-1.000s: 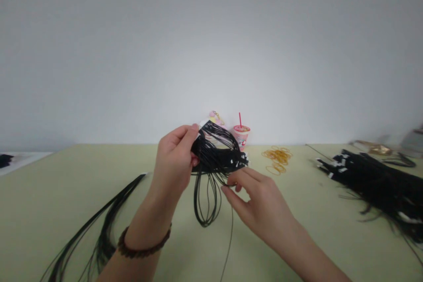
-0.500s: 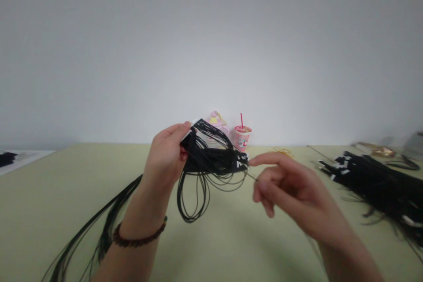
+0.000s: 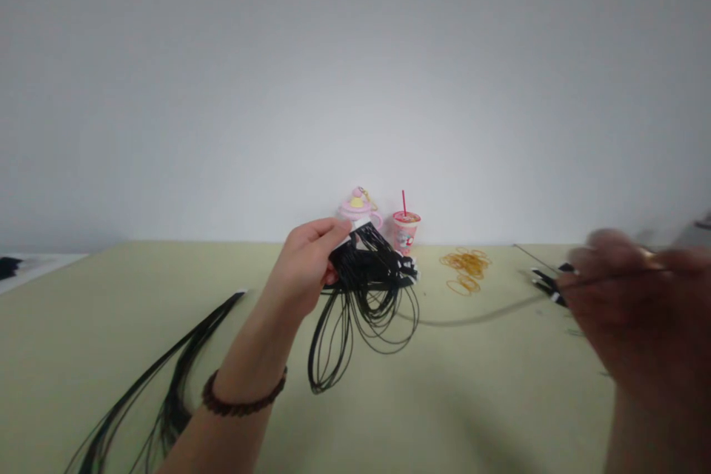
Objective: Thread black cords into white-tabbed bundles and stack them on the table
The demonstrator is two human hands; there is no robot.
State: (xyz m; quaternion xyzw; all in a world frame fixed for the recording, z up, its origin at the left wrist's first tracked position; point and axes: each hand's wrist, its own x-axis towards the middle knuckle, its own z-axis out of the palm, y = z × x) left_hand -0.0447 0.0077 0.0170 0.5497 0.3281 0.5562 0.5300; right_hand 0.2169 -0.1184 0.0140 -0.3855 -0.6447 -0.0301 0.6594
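My left hand [image 3: 308, 259] grips a looped bundle of thin black cords [image 3: 369, 263] by a white end piece, thumb on top. Long loops droop below the bundle, and white-tipped ends cluster at its right side. My right hand [image 3: 638, 311], smeared by motion, is far out on the right. A single black cord [image 3: 478, 320] stretches in a slack curve from near the bundle to this hand, and a dark strand crosses its closed fingers.
Yellow rubber bands [image 3: 466, 264] lie behind the stretched cord. By the wall stand a pink lidded mug [image 3: 355, 209] and a pink cup with a red straw [image 3: 406, 228]. More black cords [image 3: 192, 355] lie at the left; white-tipped black cords [image 3: 547, 283] lie partly behind my right hand.
My right hand has swung away to the right from the bundle's white-tipped ends, drawing out one cord. My left hand has shifted slightly right with the bundle.
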